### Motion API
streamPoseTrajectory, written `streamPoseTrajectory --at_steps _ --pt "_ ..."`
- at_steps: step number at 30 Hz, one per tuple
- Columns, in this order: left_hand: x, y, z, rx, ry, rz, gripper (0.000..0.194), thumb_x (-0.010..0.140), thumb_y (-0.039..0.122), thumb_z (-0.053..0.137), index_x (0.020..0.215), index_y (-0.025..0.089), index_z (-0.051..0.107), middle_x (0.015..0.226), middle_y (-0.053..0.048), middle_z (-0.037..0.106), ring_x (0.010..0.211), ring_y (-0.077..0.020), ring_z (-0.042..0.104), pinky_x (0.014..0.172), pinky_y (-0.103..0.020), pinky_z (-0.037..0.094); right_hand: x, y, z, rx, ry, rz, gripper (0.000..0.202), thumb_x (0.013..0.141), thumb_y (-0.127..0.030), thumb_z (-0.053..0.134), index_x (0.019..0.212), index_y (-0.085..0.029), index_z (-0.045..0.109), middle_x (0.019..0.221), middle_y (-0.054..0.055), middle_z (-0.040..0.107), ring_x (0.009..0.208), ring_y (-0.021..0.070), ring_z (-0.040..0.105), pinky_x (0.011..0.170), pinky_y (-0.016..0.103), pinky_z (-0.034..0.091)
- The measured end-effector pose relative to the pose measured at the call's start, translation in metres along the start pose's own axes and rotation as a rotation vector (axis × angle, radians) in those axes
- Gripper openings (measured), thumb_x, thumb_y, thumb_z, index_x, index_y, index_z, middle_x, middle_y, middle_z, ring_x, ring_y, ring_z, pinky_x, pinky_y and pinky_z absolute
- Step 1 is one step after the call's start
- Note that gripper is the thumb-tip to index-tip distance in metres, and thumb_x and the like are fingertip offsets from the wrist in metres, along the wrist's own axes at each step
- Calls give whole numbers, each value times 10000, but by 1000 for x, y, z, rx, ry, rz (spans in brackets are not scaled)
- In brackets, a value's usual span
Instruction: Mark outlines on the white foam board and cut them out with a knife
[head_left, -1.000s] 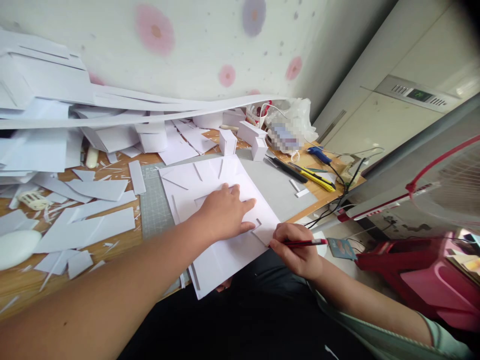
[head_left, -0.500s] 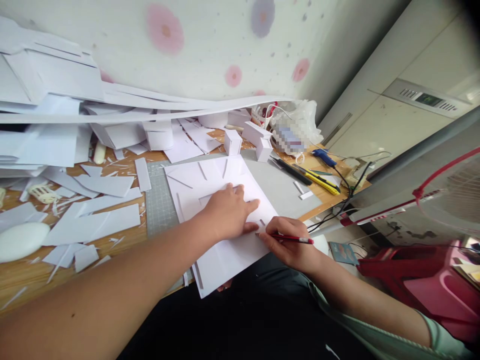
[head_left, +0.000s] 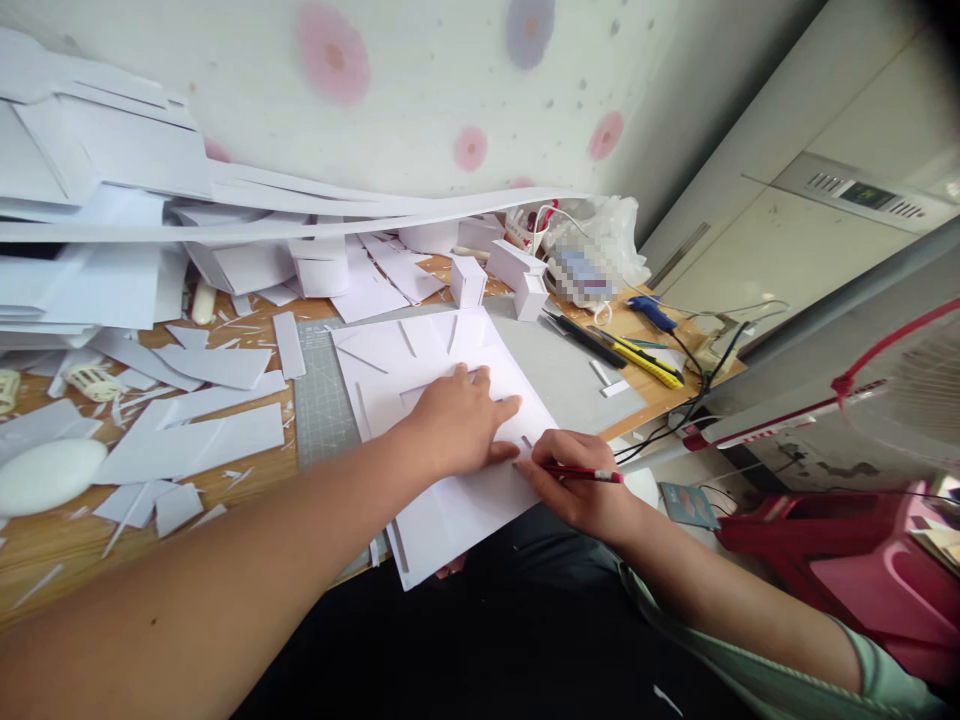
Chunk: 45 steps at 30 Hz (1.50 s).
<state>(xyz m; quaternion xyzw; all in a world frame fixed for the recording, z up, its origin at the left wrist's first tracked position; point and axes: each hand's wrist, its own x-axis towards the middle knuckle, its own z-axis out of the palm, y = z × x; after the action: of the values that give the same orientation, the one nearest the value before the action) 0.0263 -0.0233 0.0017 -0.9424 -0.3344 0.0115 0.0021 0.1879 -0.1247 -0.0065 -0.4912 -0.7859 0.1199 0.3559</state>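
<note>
A white board (head_left: 450,530) with several narrow slots lies over a grey cutting mat (head_left: 319,420) and juts past the table's front edge. My left hand (head_left: 461,420) rests flat on the middle of the board, fingers spread. At the board's right edge, my right hand (head_left: 574,480) is closed around a red pencil (head_left: 592,474). The pencil's tip is near a short slot, close to my left thumb.
White offcuts (head_left: 217,440) and stacked white sheets (head_left: 97,270) cover the left side. Small white boxes (head_left: 469,282) stand behind the board. Black and yellow cutters (head_left: 649,364) and a blue glue gun (head_left: 651,313) lie at the right. A fan (head_left: 907,390) stands beyond.
The whole view has shifted slightly. Both hands keep nearly the same places on the board, and the pencil's back end has moved only a little.
</note>
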Motion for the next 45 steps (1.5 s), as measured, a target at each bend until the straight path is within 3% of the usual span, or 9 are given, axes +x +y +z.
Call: streamPoseTrajectory --at_steps 17,27,34,38,45 --pt "-1 0 -1 3 -9 16 616 815 712 410 1323 371 481 1270 -164 489 1112 -391 433 771 -448 443 -10 1 -15 46 -95 95 200 828 -187 519 646 -201 438 543 -38 435 488 92 381 471 225 305" --pt "-2 1 -3 -3 -17 11 613 819 704 418 1326 365 478 1285 -163 484 1117 -387 431 795 -449 433 -9 1 -14 84 -79 122 196 813 -194 528 628 -200 463 526 -34 448 481 102 398 468 237 319" --pt "-3 1 -4 -19 -25 3 608 822 709 400 1317 368 487 1298 -160 474 1117 -390 430 803 -448 419 -3 4 -10 315 50 368 217 797 -256 584 629 -201 458 553 -29 500 506 117 484 480 245 396" --pt "-2 0 -7 -37 -40 -6 627 821 746 327 1301 383 504 1304 -151 480 1127 -390 436 777 -435 422 12 4 -6 348 2 383 234 799 -296 609 652 -199 454 567 -23 527 531 121 518 481 237 393" --pt "-4 -2 -12 -62 -61 -3 446 907 542 373 1315 403 489 1374 -110 451 1160 -361 435 784 -414 413 23 5 -3 233 -84 288 228 807 -255 585 650 -202 428 557 -35 491 504 90 427 458 216 351"
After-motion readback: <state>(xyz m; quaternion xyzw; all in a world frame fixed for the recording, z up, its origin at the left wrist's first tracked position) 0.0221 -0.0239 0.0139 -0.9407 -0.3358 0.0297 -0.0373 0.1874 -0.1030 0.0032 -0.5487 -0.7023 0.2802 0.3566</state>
